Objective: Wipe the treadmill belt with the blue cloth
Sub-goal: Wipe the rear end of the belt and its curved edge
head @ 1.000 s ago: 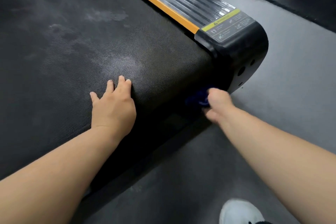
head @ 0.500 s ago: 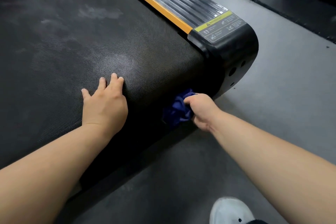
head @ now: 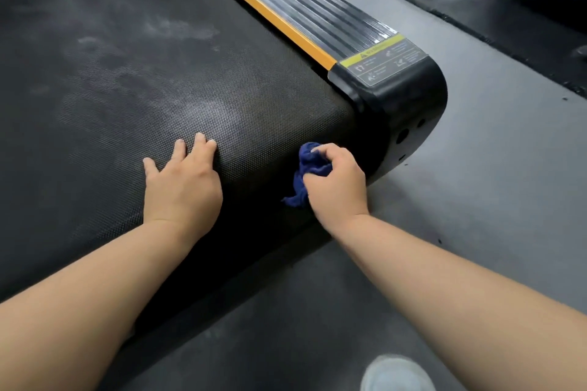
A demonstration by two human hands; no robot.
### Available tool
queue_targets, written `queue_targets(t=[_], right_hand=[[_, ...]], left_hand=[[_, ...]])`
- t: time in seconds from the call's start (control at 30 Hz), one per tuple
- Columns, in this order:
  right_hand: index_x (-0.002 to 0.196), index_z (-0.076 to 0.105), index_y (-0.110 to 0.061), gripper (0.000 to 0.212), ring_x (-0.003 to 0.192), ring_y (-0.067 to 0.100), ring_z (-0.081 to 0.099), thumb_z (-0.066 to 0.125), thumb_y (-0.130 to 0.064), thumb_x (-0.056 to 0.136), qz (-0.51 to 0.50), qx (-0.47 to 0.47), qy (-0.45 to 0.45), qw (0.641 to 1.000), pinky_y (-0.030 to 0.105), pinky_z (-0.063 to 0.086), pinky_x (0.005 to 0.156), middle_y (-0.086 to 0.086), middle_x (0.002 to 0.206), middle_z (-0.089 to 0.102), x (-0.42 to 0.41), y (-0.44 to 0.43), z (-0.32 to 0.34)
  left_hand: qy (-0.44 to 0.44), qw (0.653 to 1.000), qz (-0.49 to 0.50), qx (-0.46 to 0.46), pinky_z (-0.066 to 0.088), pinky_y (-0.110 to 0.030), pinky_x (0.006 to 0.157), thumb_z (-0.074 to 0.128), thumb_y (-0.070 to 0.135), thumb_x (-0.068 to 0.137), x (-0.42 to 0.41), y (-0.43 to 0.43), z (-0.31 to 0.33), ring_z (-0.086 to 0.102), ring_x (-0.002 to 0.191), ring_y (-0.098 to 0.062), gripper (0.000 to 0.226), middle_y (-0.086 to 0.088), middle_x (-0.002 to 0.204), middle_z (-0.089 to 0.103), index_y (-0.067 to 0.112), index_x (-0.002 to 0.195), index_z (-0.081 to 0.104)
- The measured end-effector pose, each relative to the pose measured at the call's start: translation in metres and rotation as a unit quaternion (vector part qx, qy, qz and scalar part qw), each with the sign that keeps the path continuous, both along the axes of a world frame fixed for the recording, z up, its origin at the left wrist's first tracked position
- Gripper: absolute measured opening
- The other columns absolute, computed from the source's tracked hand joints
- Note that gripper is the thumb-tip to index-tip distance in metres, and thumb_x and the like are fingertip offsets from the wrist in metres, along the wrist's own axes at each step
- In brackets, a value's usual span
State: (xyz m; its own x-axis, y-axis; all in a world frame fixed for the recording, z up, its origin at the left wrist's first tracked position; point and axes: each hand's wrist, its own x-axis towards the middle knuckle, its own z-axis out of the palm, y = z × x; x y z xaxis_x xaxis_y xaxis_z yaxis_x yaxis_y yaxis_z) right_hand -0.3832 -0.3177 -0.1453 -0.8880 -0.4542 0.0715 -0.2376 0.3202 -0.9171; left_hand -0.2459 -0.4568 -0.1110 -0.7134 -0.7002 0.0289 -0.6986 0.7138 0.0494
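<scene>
My right hand (head: 333, 181) clutches the bunched blue cloth (head: 306, 168) against the treadmill belt's (head: 158, 73) rear edge; my left hand (head: 182, 182) presses flat, fingers straight, beside it.

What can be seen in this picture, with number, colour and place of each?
treadmill belt: 1, black, left and centre
side rail: 1, black ribbed with orange strip, right of belt
warning label: 1, yellow and grey, on rail's end
end cap: 1, black, near right corner
blue cloth: 1, dark blue, at belt's near edge
floor: 1, grey, right and bottom
shoe: 1, white, bottom edge
left hand: 1, flat on belt
right hand: 1, grips blue cloth
</scene>
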Motion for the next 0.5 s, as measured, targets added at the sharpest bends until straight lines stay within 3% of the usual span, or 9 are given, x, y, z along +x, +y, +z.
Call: queue_targets(t=[0.1,0.23,0.4,0.5], right_hand=[[0.089,0.058,-0.021,0.03,0.088,0.018,0.057,0.059,0.001,0.069,-0.039,-0.017,0.017,0.999,0.02,0.042,0.076,0.004,0.097,0.061,-0.007,0.004,-0.005],[0.11,0.058,-0.019,0.04,0.098,0.023,0.059,0.067,-0.009,0.072,-0.168,0.019,-0.048,0.985,0.021,0.04,0.076,0.008,0.111,0.061,-0.049,0.023,-0.003],[0.096,0.059,-0.017,0.025,0.089,0.024,0.06,0.066,-0.018,0.073,-0.141,0.012,-0.068,0.988,0.034,0.05,0.08,0.007,0.099,0.063,-0.012,-0.014,-0.007],[0.086,0.06,-0.023,0.012,0.085,0.021,0.061,0.066,-0.02,0.076,-0.116,0.006,-0.058,0.992,0.033,0.052,0.076,0.001,0.09,0.065,-0.013,-0.005,-0.006]], left_hand=[[0.011,1.0,-0.003,-0.004,0.016,-0.066,0.107,0.032,0.011,0.092,0.002,0.001,0.0,0.024,0.142,-0.031,0.05,-0.003,0.154,0.028,0.014,0.141,0.035],[0.02,1.0,0.0,-0.004,0.016,-0.066,0.106,0.034,0.011,0.092,0.0,0.002,-0.003,0.026,0.141,-0.032,0.05,-0.004,0.153,0.031,0.013,0.141,0.037],[0.023,1.0,0.007,0.004,0.015,-0.065,0.108,0.033,0.012,0.091,0.0,0.001,-0.003,0.024,0.142,-0.03,0.051,-0.003,0.154,0.029,0.015,0.142,0.035],[0.025,1.0,0.005,0.011,0.014,-0.065,0.109,0.031,0.012,0.091,0.0,0.002,-0.001,0.022,0.143,-0.03,0.052,-0.002,0.154,0.027,0.016,0.143,0.034]])
